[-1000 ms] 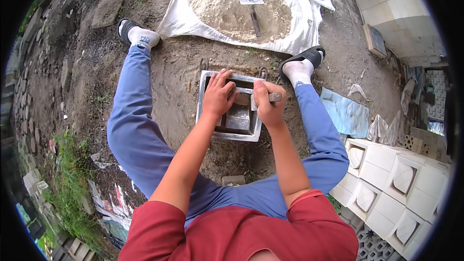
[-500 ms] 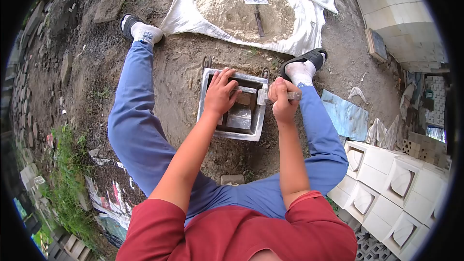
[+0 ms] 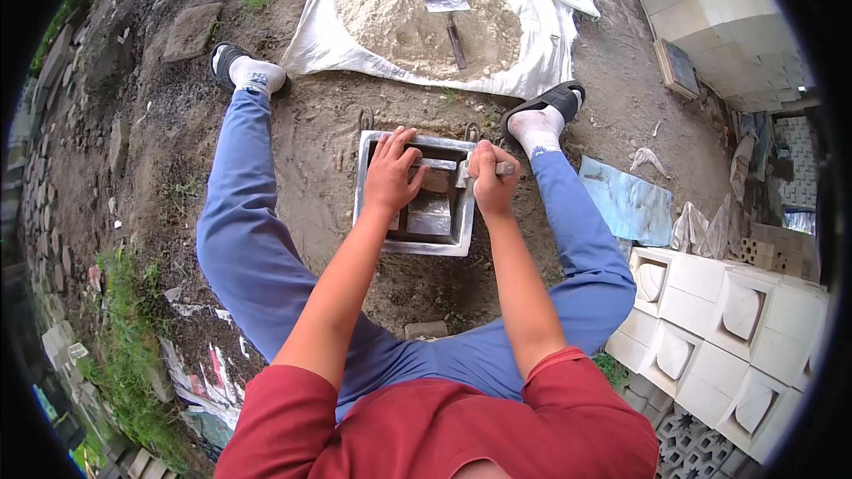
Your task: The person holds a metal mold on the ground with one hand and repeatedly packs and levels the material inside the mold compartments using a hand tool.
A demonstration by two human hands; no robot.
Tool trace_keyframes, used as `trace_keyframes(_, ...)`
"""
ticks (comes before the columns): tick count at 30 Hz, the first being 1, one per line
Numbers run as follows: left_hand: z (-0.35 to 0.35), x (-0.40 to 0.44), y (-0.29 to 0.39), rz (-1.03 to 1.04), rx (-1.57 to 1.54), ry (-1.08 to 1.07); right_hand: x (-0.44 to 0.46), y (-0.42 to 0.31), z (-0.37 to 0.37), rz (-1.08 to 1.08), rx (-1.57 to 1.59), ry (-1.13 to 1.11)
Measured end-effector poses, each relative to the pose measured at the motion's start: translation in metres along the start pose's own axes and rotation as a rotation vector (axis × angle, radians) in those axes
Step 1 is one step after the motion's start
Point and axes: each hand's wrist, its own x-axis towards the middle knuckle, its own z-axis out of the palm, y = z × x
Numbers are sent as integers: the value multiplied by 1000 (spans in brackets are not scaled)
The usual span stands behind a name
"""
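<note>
A square metal mould (image 3: 414, 247) lies on the dirt between my legs, with a raised inner block (image 3: 429, 213) inside it. My left hand (image 3: 392, 172) rests on the mould's upper left part, its fingers spread over the rim and the inner frame. At the right rim, my right hand (image 3: 493, 176) is closed round the handle of a trowel (image 3: 505, 168). The trowel's small flat blade is at the mould's right edge, partly hidden by the hand.
A white sack (image 3: 311, 40) under a pile of pale sand (image 3: 390, 18) lies ahead, with a second trowel (image 3: 455, 40) on it. Pale blocks (image 3: 710, 302) are stacked at the right beside a blue sheet (image 3: 628, 202). A small stone (image 3: 426, 330) lies near me.
My right hand moved outward to the right with the trowel, then back to the mould's right rim. My left hand stays on the mould. The whole view has shifted slightly.
</note>
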Motion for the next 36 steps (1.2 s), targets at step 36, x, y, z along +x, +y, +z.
trace_keyframes(36,-3,-52,-5,-405,362,28,-39,-27,40,-311,-54,-11)
